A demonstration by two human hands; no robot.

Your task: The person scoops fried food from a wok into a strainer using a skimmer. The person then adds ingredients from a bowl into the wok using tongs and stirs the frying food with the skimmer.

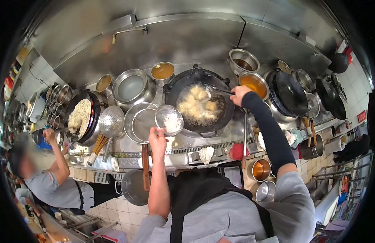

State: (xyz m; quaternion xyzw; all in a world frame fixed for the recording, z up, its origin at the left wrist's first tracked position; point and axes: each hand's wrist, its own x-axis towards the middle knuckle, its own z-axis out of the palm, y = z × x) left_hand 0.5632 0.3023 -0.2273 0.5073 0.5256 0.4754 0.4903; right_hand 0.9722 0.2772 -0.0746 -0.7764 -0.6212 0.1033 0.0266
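A metal bowl (169, 120) with white, pinkish pieces in it is tilted in my left hand (158, 141), at the left edge of a large black wok (226, 121). Bubbling oil and pale golden clumps of food (198, 104) fill the wok's middle. My right hand (238, 96), below a black sleeve, grips the handle of a dark utensil (219, 90) that reaches over the wok; its far end is at the food. A round strainer (143, 122) with a wooden handle lies left of the metal bowl, partly over another round rim.
A co-worker (60, 182) stands at the left by a wok of rice (79, 117). Pots of liquid (163, 71) line the back. At the right are a pot of orange oil (254, 84) and stacked woks (290, 93). A perforated ladle (111, 121) lies left.
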